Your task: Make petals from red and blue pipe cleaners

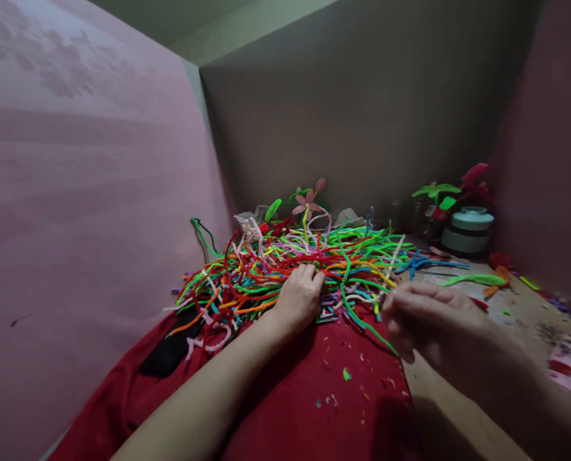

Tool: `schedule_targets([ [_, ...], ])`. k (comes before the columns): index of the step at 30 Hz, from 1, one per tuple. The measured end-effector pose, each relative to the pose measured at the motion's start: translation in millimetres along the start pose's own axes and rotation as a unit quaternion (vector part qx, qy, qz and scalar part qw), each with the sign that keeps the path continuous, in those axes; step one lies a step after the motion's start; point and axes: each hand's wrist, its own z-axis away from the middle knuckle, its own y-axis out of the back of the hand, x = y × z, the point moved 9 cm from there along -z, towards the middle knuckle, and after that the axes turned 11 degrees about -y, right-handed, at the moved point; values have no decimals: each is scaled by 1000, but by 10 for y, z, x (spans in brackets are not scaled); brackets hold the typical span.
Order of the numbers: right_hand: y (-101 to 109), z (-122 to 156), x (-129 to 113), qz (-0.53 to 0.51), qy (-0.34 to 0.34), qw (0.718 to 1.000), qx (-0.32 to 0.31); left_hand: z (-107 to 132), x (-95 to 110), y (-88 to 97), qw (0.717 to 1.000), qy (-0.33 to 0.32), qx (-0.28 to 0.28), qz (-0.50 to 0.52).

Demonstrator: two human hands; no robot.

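Observation:
A large heap of pipe cleaners point(261, 282) in many colours spreads over the red cloth point(314, 397). My left hand point(302, 294) reaches into the front of the heap, its fingers curled down around some of the strands. Those fingertips are hidden. To the right of the heap, my right hand point(429, 317) is raised, thumb and fingers pinched together. A thin white pipe cleaner point(397, 256) slants upward from its fingertips. One long green pipe cleaner point(369, 330) trails over the cloth between the two hands.
Behind the heap stands a pink pipe-cleaner flower point(307, 203). A pale green lidded jar point(468, 230) is at the back right, near a green leafy piece point(436, 190). A black item point(170, 349) lies at left. Coloured scraps point(347, 374) dot the cloth. Walls rise on both sides.

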Motion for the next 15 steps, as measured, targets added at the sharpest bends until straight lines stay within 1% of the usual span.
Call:
schedule_targets([
  [1,37,-24,-70,2,12,1000,9,1,37,-7,1000,-6,-5,-12],
  [3,72,-112,-196,42,36,998,28,-2,118,-19,999,-20,-14,-29],
  [4,66,-185,-242,89,41,994,42,-4,154,-20,999,-26,-16,-34],
  [5,31,-278,-290,158,49,985,54,-5,187,-19,999,-32,-17,-41],
  [6,-12,-384,-352,250,67,963,80,-4,210,-12,998,-34,-15,-45],
  [7,-70,-506,-409,350,85,926,109,-3,226,-7,998,-37,-13,-46],
  [9,-212,-755,-547,501,150,833,180,3,239,-1,998,-39,-12,-41],
  [10,-321,-913,-541,573,164,782,182,8,238,-2,998,-40,-13,-36],
  [11,-386,-1081,-501,639,155,729,191,12,233,-3,999,-40,-14,-33],
  [12,-431,-1238,-454,661,149,711,185,17,225,-3,999,-38,-14,-30],
  [14,-459,-1494,-361,686,138,692,179,25,209,-3,999,-34,-15,-26],
  [15,-440,-1594,-310,696,126,684,178,29,204,-3,999,-33,-15,-23],
])
